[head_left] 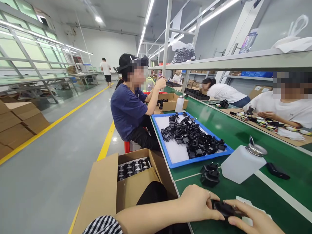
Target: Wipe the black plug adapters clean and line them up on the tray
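Observation:
Near the table's front edge, my left hand (196,203) pinches a black power adapter (223,208) between thumb and fingers. From the other side, my right hand (255,216) reaches the adapter's right end with its fingers bent around it; its lower part runs out of the picture. Whether a small tool is also in those right fingers cannot be made out. A white sheet or cloth (244,202) lies partly under the right hand. Just beyond my left hand, a small stack of black plug adapters (210,174) stands with prongs showing.
A white pump bottle (240,164) stands beyond my hands, with a black object (278,170) beside it. Further off, a blue-rimmed tray (174,164) holds many black adapters. An open carton (104,191) sits left of the table. Co-workers (133,107) sit along the green bench (219,123).

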Motion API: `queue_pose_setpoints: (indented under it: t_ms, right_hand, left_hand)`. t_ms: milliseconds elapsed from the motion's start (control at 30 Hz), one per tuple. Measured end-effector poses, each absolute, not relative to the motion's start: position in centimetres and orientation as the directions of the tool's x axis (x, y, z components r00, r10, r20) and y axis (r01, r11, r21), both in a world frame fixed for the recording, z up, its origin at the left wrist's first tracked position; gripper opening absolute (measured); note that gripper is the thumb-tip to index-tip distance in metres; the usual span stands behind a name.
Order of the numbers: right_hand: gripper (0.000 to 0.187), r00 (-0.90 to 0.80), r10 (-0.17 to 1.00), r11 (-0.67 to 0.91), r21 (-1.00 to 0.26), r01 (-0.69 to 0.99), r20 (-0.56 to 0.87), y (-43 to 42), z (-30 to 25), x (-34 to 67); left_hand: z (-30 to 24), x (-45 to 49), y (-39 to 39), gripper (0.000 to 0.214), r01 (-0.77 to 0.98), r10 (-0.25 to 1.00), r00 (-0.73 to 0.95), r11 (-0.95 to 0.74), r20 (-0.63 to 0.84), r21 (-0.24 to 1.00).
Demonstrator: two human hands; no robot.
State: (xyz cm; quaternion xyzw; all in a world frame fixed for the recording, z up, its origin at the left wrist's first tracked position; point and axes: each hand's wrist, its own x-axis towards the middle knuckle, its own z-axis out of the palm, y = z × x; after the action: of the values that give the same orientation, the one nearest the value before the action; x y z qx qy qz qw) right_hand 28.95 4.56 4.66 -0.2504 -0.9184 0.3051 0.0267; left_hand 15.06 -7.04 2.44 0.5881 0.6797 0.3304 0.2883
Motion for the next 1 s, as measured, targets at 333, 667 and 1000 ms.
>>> queue_pose_setpoints:
  t_ms: [333, 667, 1000]
  right_hand:
    - [0.017, -0.859, 0.510, 0.708, -0.545, 0.450, -0.046, 3.6, 4.4, 28.3]
    - [0.057, -0.570, 0.820, 0.154, -0.980, 0.129, 0.053, 6.0, 1.6, 26.3]
    - [0.037, -0.536, 0.840, 0.156, -0.984, 0.086, 0.087, 5.6, 1.9, 21.2]
  left_hand:
    - [1.5, 15.3, -5.1, 0.037, 0.554, 0.978, -0.208, 0.133, -0.018, 0.822]
    - [-0.1, 14.6, -4.3, 0.095, 0.570, 0.874, -0.453, 0.131, 0.177, 0.811]
    - [-1.1, 13.0, -2.4, 0.102, 0.582, 0.919, -0.346, 0.052, 0.189, 0.812]
